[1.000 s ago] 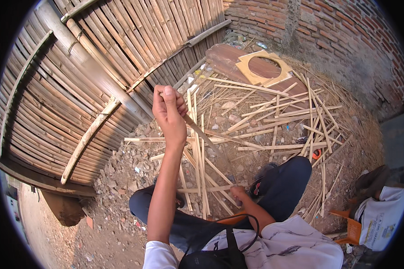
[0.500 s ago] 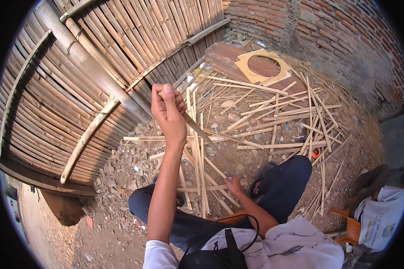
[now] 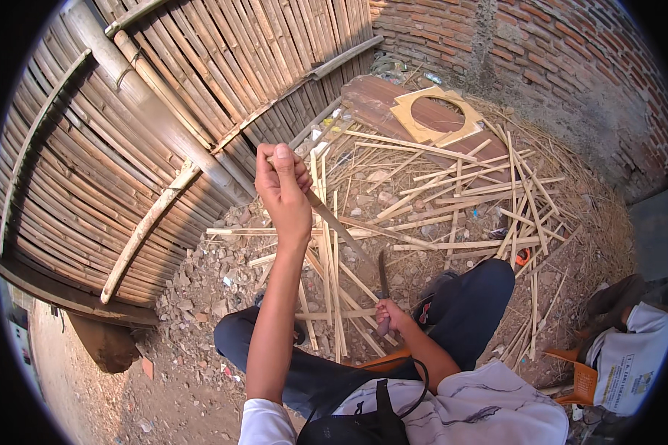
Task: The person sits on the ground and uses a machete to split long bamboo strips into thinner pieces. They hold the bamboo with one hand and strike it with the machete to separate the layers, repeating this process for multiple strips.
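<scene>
Your left hand [image 3: 284,182] is raised out in front of you, its fingers curled in and its thumb laid along the top, gripping a strip [image 3: 339,229]. From that hand the strip slants down and rightward, its far end coming near the blade in your other hand; you cannot tell from here whether the two touch. Your right hand [image 3: 395,317] sits lower and closer to your body, right of the left one, with its fingers wrapped around the handle of a knife [image 3: 383,278]. The blade points away from you, standing out beyond your right fist.

Just left of your right hand, loose strips [image 3: 334,282] lie crossed on the ground, and more are scattered ahead of it and to its right. Your right knee [image 3: 486,285] is bent to the right of that hand. Left of your left hand rises a bamboo wall [image 3: 185,96], with rubble [image 3: 189,297] along its foot. Well beyond both hands, to the right of the left one, a yellow panel [image 3: 408,126] with a round hole lies on a brown board [image 3: 367,100], before a brick wall [image 3: 564,59].
</scene>
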Motion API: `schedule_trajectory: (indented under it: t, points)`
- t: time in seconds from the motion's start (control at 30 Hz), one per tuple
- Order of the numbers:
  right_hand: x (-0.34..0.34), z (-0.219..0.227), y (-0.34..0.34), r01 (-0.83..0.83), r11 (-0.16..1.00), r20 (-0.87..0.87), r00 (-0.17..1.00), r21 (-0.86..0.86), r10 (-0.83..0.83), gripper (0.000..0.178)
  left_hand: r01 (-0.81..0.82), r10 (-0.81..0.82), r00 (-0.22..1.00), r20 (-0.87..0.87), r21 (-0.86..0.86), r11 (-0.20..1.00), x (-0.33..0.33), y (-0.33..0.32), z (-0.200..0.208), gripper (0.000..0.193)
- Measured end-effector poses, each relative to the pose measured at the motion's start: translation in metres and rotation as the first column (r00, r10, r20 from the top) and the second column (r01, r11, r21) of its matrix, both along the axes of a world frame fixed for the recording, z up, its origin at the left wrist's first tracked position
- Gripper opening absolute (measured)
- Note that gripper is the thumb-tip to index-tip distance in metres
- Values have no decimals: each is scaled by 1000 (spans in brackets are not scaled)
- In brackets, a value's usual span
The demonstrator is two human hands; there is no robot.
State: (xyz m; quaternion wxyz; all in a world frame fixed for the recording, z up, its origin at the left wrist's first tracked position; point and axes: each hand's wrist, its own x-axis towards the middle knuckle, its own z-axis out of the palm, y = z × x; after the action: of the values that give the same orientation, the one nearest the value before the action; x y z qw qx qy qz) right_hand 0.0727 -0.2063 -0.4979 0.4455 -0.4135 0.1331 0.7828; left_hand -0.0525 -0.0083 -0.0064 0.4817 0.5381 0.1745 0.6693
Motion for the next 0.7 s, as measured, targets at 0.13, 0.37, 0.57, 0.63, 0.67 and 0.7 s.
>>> schedule_trajectory:
  t: [0.13,0.37,0.57,0.63,0.67,0.7]
  points:
    - [-25,34,10,-117,985,349,935,127,66,21,-59,59,998,11,-2,998,-5,1,-2,26]
    - [-6,-30,-34,-287,910,672,614,-298,414,25,-44,44,999,-8,-26,999,-2,1,0,28]
    - [-18,-10,-11,-117,988,153,980,-96,131,19,-81,82,997,8,-28,996,-24,7,-3,27]
    - [-10,0,-1,-34,994,12,999,-100,35,25,-73,73,997,4,-58,996,-29,14,-4,27]
    - [-5,0,1,12,994,-57,998,-106,-18,28,-64,65,998,3,-74,995,-30,17,-3,27]
    - [-3,0,1,31,997,-31,999,-75,-33,28,-38,35,999,-26,-120,992,-35,21,0,30]
